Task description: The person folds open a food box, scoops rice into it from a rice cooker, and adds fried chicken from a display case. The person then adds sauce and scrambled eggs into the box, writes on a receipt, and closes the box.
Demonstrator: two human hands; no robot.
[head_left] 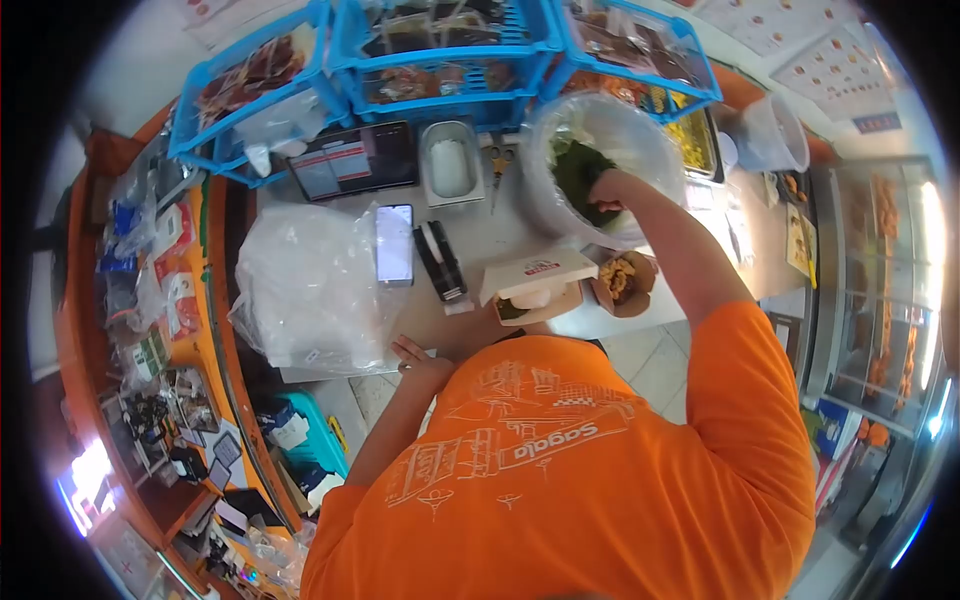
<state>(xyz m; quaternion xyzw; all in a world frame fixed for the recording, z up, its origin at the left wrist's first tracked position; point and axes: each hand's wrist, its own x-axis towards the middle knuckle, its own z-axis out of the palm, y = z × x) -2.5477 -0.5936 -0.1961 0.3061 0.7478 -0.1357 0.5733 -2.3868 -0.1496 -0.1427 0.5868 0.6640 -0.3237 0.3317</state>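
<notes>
My right hand (612, 192) reaches into a large clear plastic tub (648, 150), at a heap of dark green leaves (578, 172); its fingers are partly hidden among them. Below the tub stands a small paper box (622, 284) of brown food pieces. Beside it on the left is a white takeaway box (538, 274) with its lid raised, a white round item and something green inside. My left hand (415, 362) is at the table's front edge, close to a clear plastic bag (310, 290), fingers apart and nothing in them.
Blue baskets (450, 58) of packaged goods line the back. A tablet (355, 160), metal container (452, 165), scissors (497, 165), phone (395, 245) and black holder (440, 262) lie on the metal table. A glass cabinet (885, 290) stands at right.
</notes>
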